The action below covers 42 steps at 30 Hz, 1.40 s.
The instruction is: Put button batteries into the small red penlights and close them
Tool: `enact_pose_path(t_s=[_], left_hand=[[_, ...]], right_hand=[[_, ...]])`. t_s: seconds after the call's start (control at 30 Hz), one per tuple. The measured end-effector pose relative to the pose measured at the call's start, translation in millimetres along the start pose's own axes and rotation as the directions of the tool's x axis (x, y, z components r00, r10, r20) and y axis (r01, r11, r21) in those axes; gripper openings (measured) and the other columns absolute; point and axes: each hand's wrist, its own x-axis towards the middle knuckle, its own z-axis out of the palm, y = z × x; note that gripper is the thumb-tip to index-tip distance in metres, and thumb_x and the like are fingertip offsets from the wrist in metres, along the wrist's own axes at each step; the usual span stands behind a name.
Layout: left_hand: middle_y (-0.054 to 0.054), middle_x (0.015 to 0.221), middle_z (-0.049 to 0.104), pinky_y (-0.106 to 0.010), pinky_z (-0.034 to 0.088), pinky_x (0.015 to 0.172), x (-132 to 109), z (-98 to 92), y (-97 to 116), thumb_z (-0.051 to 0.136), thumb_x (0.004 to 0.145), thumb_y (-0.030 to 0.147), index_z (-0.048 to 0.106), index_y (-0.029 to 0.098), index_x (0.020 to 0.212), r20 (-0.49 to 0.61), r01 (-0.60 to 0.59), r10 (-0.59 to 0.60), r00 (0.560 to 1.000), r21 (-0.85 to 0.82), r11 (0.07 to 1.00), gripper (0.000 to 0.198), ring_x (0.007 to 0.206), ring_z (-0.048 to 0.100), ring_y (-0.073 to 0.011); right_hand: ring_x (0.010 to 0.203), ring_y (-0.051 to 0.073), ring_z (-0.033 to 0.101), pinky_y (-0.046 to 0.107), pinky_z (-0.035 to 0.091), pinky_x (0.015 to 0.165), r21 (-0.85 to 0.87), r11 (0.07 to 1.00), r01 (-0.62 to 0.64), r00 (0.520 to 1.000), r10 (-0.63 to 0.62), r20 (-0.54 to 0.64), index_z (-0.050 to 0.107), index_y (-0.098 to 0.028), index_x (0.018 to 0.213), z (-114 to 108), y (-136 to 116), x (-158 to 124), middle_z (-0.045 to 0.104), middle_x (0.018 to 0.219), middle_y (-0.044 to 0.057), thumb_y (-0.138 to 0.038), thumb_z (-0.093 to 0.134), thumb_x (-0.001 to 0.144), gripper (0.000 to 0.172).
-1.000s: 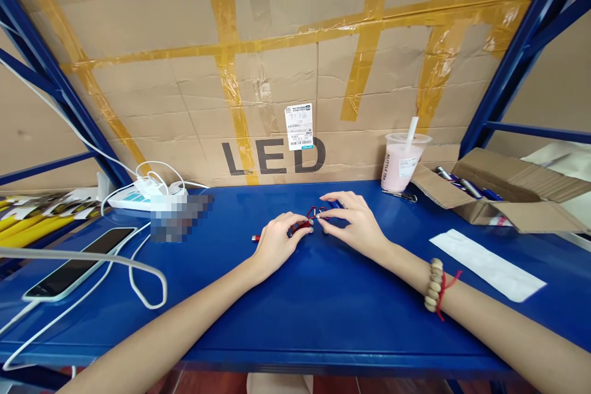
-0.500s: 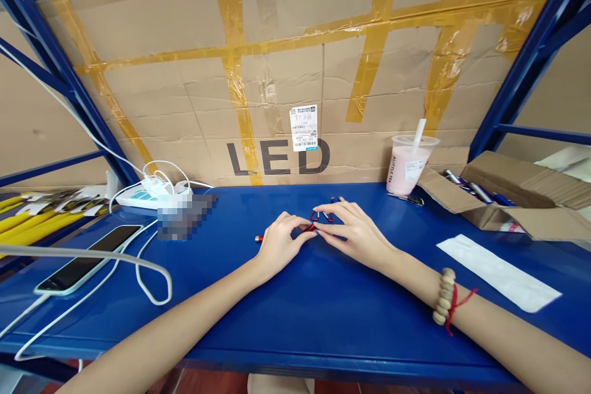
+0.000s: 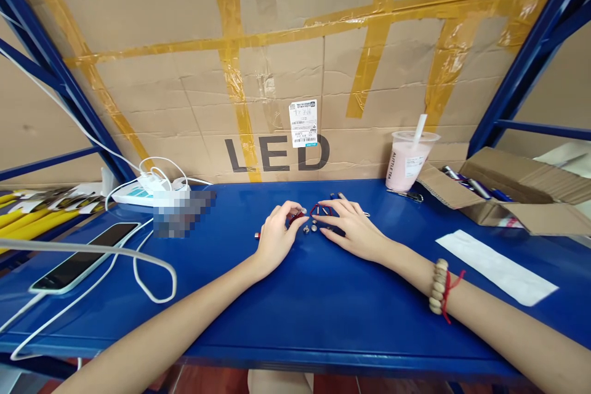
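My left hand (image 3: 276, 235) rests on the blue table (image 3: 286, 301) with its fingers curled around a small red pen-like piece (image 3: 295, 217). My right hand (image 3: 351, 228) lies just to the right, its fingertips pinching a thin red clip (image 3: 322, 209). Between the two hands lie small silver button-like parts (image 3: 310, 228) on the table. A few small metal and dark pieces (image 3: 340, 196) lie just beyond my right hand. A beaded bracelet with a red string (image 3: 438, 287) is on my right wrist.
A pink drink cup with a straw (image 3: 409, 159) stands at the back right beside an open cardboard box of pens (image 3: 498, 191). A white paper strip (image 3: 502, 268) lies at right. At left are a phone (image 3: 80, 257), white cables (image 3: 148, 271) and a power strip (image 3: 138, 195). Taped cardboard (image 3: 286, 61) backs the table.
My hands have drawn slightly apart, and small silver parts now lie uncovered on the table between them. The view has tilted a little.
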Motion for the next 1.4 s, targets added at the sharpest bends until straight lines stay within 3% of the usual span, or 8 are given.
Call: enact_pose_path(t_s=[0.17, 0.33, 0.43, 0.77, 1.17, 1.3, 1.4], left_hand=[[0.003, 0.08, 0.058, -0.017, 0.042, 0.057, -1.5, -1.0, 8.8, 0.056, 0.079, 0.021, 0.052, 0.02, 0.081, 0.023, -0.073, 0.077, 0.997, -0.137, 0.988, 0.004, 0.071, 0.054, -0.0097], [0.004, 0.075, 0.057, -0.016, 0.043, 0.055, -1.3, 0.0, 10.3, 0.061, 0.075, 0.02, 0.051, 0.019, 0.079, 0.043, -0.034, 0.045, 0.998, -0.231, 0.972, 0.011, 0.066, 0.055, -0.0086], [0.003, 0.076, 0.058, -0.016, 0.044, 0.055, -0.8, 0.5, 9.5, 0.061, 0.075, 0.021, 0.05, 0.018, 0.08, 0.056, -0.017, 0.032, 0.998, -0.256, 0.966, 0.012, 0.064, 0.056, -0.0085], [0.002, 0.081, 0.06, -0.014, 0.044, 0.053, -2.6, 0.4, 10.6, 0.059, 0.077, 0.022, 0.055, 0.018, 0.081, 0.066, -0.053, 0.069, 0.995, -0.221, 0.974, 0.007, 0.067, 0.057, -0.0084], [0.001, 0.084, 0.061, -0.015, 0.044, 0.056, -2.0, 2.0, 8.6, 0.059, 0.077, 0.023, 0.056, 0.019, 0.082, 0.097, -0.04, 0.059, 0.994, -0.193, 0.98, 0.007, 0.077, 0.058, -0.0111], [0.001, 0.085, 0.062, -0.016, 0.044, 0.056, -2.0, 2.7, 7.5, 0.06, 0.077, 0.023, 0.057, 0.019, 0.083, 0.113, -0.036, 0.057, 0.992, -0.184, 0.982, 0.008, 0.078, 0.059, -0.0116], [0.001, 0.085, 0.064, -0.017, 0.044, 0.055, -2.2, 3.3, 5.6, 0.06, 0.077, 0.026, 0.059, 0.02, 0.084, 0.116, -0.054, 0.075, 0.99, -0.173, 0.984, 0.009, 0.077, 0.06, -0.0121]], right_hand=[[0.114, 0.024, 0.041, 0.047, 0.03, 0.096, 0.004, 1.0, -0.005, 0.999, 0.005, 0.043, 0.064, -0.029, 0.103, 1.0, 0.2, 0.5, 0.049, 0.123, 0.005, -0.029, 0.045, 0.087, 0.024], [0.113, 0.024, 0.042, 0.046, 0.03, 0.095, 0.044, 0.998, -0.038, 0.999, 0.037, 0.017, 0.067, -0.028, 0.087, -1.9, 0.4, 2.0, 0.053, 0.118, 0.004, -0.031, 0.053, 0.083, 0.015], [0.111, 0.024, 0.043, 0.046, 0.031, 0.093, 0.054, 0.997, -0.054, 0.998, 0.053, 0.021, 0.067, -0.028, 0.088, -2.1, 0.2, 2.1, 0.054, 0.116, 0.004, -0.031, 0.053, 0.083, 0.015], [0.113, 0.026, 0.042, 0.046, 0.031, 0.093, 0.068, 0.991, -0.114, 0.993, 0.111, 0.049, 0.065, -0.028, 0.101, 0.2, -0.2, 1.6, 0.055, 0.117, 0.004, -0.033, 0.053, 0.083, 0.023], [0.105, 0.024, 0.049, 0.05, 0.029, 0.095, 0.241, 0.95, -0.198, 0.98, 0.198, 0.025, 0.069, -0.027, 0.076, 6.6, 5.4, 2.2, 0.058, 0.107, 0.003, -0.033, 0.061, 0.075, 0.01], [0.1, 0.021, 0.052, 0.048, 0.029, 0.095, 0.261, 0.953, -0.152, 0.987, 0.16, -0.01, 0.069, -0.027, 0.073, 6.3, 6.6, 2.4, 0.059, 0.102, 0.002, -0.03, 0.063, 0.074, 0.007], [0.092, 0.02, 0.053, 0.041, 0.037, 0.086, 0.239, 0.966, -0.097, 0.977, 0.138, -0.162, 0.068, -0.025, 0.073, 1.5, 3.3, 3.4, 0.06, 0.097, 0.002, -0.027, 0.064, 0.073, 0.005]])
